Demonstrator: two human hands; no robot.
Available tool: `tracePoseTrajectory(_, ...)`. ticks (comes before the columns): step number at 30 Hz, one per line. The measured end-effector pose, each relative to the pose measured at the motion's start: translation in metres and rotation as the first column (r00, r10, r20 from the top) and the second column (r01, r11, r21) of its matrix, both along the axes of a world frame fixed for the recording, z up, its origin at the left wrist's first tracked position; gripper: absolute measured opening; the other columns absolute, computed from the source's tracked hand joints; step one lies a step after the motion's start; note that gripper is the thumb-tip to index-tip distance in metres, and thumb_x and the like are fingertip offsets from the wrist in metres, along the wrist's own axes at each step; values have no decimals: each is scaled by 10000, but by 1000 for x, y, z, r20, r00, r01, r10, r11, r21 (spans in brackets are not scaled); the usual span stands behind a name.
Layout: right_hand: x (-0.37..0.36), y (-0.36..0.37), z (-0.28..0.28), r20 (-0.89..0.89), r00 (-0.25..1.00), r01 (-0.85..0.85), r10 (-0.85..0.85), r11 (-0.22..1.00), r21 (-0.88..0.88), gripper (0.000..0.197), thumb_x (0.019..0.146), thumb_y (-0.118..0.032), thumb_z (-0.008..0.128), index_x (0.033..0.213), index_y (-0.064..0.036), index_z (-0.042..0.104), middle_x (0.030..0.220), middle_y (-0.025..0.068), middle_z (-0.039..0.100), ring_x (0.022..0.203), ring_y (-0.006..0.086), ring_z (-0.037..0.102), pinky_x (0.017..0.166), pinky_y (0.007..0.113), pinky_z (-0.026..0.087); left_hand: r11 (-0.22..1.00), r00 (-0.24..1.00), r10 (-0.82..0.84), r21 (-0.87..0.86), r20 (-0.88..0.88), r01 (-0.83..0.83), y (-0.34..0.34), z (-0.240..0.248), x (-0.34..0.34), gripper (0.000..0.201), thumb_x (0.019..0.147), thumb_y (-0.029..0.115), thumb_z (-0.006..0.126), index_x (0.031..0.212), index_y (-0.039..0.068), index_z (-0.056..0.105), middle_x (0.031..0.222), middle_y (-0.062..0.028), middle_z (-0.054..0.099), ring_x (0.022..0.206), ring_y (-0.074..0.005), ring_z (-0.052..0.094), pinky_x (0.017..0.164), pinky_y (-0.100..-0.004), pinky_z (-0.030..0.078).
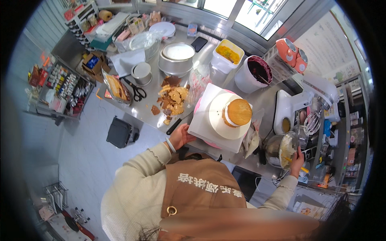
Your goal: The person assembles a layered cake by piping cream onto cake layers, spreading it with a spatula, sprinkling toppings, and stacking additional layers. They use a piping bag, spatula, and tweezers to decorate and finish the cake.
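Observation:
A round golden sponge cake with a white band of cream showing at its side sits off-centre on a round white cake board. Beneath lies a square white board, with a pink round base peeking out under it. My left hand grips the square board's near-left corner. At the right, my right hand is closed around the yellow handle of a spatula, by the rim of a metal bowl holding white cream. Its fingertips are partly hidden.
Torn brown cake crusts, a black-handled knife and scissors lie left. Behind stand cake tins, a tub of yellow filling and a bucket of dark purple filling. A white stand mixer stands right, near piping bags.

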State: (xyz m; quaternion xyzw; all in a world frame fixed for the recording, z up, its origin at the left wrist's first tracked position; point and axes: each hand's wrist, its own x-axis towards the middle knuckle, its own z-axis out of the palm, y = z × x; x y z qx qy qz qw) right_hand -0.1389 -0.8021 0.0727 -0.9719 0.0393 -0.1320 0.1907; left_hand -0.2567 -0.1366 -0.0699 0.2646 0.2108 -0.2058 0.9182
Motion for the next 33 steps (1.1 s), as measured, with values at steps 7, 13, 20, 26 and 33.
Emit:
tracePoseTrajectory(7, 9, 131, 106, 74, 994, -96, 75, 939, 330, 359, 1078, -213, 528, 1389, -34, 544, 966, 3, 645, 826, 92, 546, 766, 262, 478, 992, 997, -13, 125, 82, 3, 1, -2, -5, 497, 1089, 401, 361, 1398, 48, 525, 1277, -105, 668, 1192, -223, 621, 1060, -408, 462)
tracePoseTrajectory(13, -6, 287, 123, -14, 954, -250, 299, 822, 511, 380, 1074, -179, 536, 1418, -17, 528, 1065, -10, 633, 896, 80, 543, 790, 231, 450, 875, 969, 32, 463, 244, -145, 15, 7, 6, 430, 1076, 309, 492, 1452, 102, 468, 1392, -78, 592, 1257, -189, 572, 1062, -370, 429)
tracePoseTrajectory(20, -20, 380, 177, -151, 796, -564, 586, 809, 163, 404, 1085, -162, 474, 1471, -46, 496, 872, -26, 450, 768, 83, 393, 725, 219, 357, 983, 990, -7, 179, -143, 33, 6, 5, -1, 658, 1033, 568, 483, 1464, 71, 452, 1426, -129, 557, 1303, -241, 543, 1080, -412, 421)
tracePoseTrajectory(26, -13, 443, 242, -226, 615, -699, 756, 389, -600, 451, 823, -141, 757, 1269, -182, 701, 901, 47, 531, 773, 239, 559, 711, 366, 465, 993, 1000, -7, -121, 2, 7, -13, 1, -5, 761, 1030, 667, 355, 1461, 49, 471, 1355, -111, 613, 1219, -224, 588, 1062, -393, 431)
tracePoseTrajectory(33, -5, 482, 246, -355, 417, -565, 837, -67, -822, 420, 787, -112, 705, 1203, -174, 700, 1059, 81, 578, 994, 246, 597, 1085, 474, 396, 958, 993, 115, -263, -23, -118, -22, 1, -9, 828, 1011, 726, 291, 1362, 29, 567, 1285, -125, 648, 1193, -236, 597, 1082, -410, 426)
